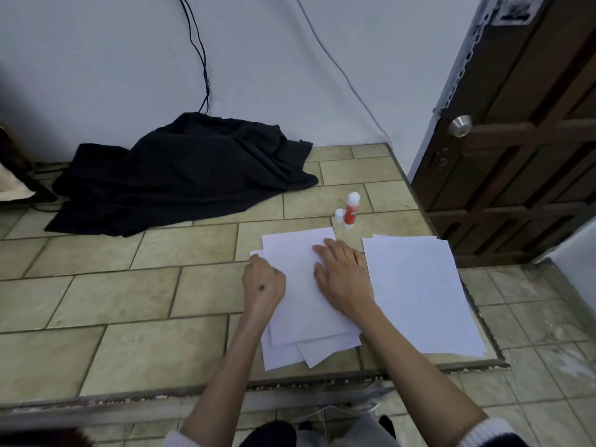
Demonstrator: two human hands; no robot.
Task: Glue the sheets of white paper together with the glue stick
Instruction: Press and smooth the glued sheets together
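A loose pile of white paper sheets point(301, 304) lies on the tiled platform, the top sheet askew over the ones beneath. My left hand point(263, 283) is curled into a fist and presses on the pile's left edge. Flat on the top sheet's right side lies my right hand point(342, 275), fingers spread, nothing in it. A second stack of white sheets point(419, 295) sits just to the right. Behind the pile the red-and-white glue stick point(351, 210) stands upright with its white cap point(339, 216) off beside it.
A crumpled black cloth point(180, 175) covers the platform's back left, with black cables point(201, 59) running up the wall. A brown wooden door point(522, 124) stands at the right. The platform's front edge point(225, 391) drops to a lower tiled floor.
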